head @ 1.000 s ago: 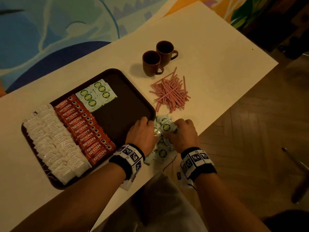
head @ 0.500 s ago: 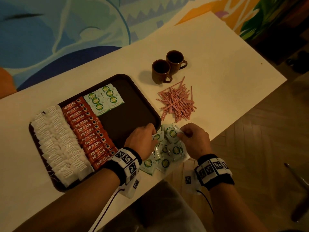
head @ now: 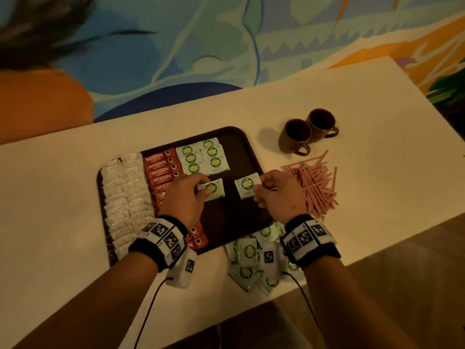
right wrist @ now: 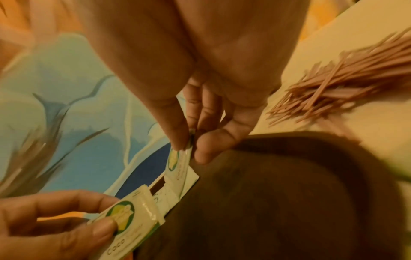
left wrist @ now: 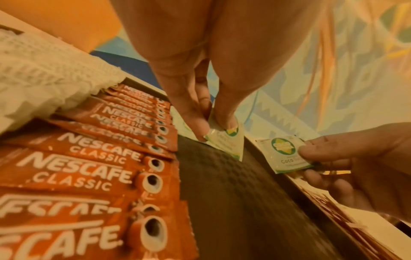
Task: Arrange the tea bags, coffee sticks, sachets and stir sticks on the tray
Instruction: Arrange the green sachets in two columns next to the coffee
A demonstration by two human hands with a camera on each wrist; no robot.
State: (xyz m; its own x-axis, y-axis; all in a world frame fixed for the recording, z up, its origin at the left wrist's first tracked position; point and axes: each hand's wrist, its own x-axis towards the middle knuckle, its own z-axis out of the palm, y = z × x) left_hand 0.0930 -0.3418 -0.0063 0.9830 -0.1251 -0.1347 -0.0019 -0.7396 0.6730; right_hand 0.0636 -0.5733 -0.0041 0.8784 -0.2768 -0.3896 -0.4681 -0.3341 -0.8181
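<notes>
A dark brown tray [head: 241,147] holds a column of white tea bags [head: 125,195], a row of red coffee sticks [head: 162,170] and several green-and-white sachets [head: 202,157] at its far end. Over the bare middle of the tray, my left hand [head: 198,188] pinches one sachet [head: 215,188] between thumb and fingers. My right hand [head: 259,188] pinches another sachet [head: 246,187] by its right edge. The left wrist view shows both sachets, left [left wrist: 229,140] and right [left wrist: 284,154], held just above the tray floor. Pink stir sticks [head: 314,187] lie heaped on the table, right of the tray.
Loose sachets [head: 254,258] are piled on the white table [head: 50,197] at the tray's near right corner. Two brown mugs [head: 309,131] stand beyond the stir sticks. The table's near edge runs close behind my wrists, with wooden floor [head: 415,273] to the right.
Both hands left the loose sachet pile at the table's near edge, each with one sachet, and moved up over the bare middle of the tray.
</notes>
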